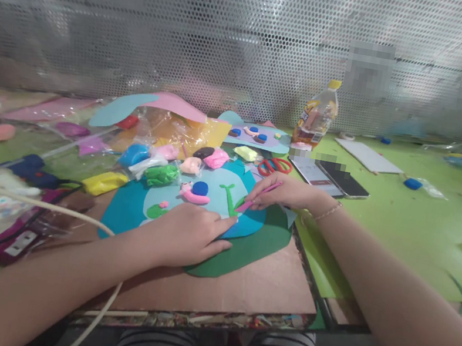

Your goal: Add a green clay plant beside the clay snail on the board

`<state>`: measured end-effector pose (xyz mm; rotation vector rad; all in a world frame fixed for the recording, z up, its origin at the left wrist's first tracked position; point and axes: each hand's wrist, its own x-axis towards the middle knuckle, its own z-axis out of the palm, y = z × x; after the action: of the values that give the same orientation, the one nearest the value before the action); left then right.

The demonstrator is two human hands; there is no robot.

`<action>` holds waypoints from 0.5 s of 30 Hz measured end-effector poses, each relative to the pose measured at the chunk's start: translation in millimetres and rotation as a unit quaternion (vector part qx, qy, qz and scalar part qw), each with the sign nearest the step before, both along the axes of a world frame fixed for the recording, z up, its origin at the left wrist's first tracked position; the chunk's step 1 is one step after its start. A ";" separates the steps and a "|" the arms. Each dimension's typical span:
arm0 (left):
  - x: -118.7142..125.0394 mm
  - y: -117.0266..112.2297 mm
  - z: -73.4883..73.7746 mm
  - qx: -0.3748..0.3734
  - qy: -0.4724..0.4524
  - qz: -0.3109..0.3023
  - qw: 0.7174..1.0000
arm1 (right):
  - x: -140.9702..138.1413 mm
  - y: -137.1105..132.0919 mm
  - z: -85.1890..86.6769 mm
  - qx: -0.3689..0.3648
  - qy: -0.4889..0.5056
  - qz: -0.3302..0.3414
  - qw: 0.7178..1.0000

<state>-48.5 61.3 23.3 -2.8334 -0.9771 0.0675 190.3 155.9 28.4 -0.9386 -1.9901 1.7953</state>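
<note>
My right hand (279,192) grips a pink modelling tool (245,206), its tip touching the green clay stem (230,198) on the blue paper cutout (126,208). Flat on the same cutout rests my left hand (188,234), fingers apart and holding nothing. Its index fingertip lies close to the stem's lower end. Left of the stem, a clay snail (195,193) has a pink body and a blue shell. Below the snail sits a green clay pad (156,211) with a small pink piece on it. Dark green paper (239,252) shows under the blue cutout.
Several bagged clay lumps, including a green one (161,174), lie behind the cutout. Red scissors (275,167), phones (324,177) and a bottle (318,117) stand or lie beyond my right hand. A pale cable (113,230) crosses at left. Perforated metal (254,40) closes the back.
</note>
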 end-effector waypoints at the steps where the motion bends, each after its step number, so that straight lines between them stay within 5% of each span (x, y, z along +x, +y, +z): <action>1: 0.1 0.0 0.0 0.000 -0.001 -0.001 1.000 | -0.3 -0.6 0.7 -0.002 0.000 -0.003 1.000; 15: 0.8 0.5 1.0 -0.013 0.002 0.007 1.000 | -0.2 -5.7 6.7 -0.011 -0.017 0.024 1.000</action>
<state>-47.7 61.8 24.2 -2.8483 -1.0024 0.0878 190.1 150.2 35.1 -0.9428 -2.0348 1.8411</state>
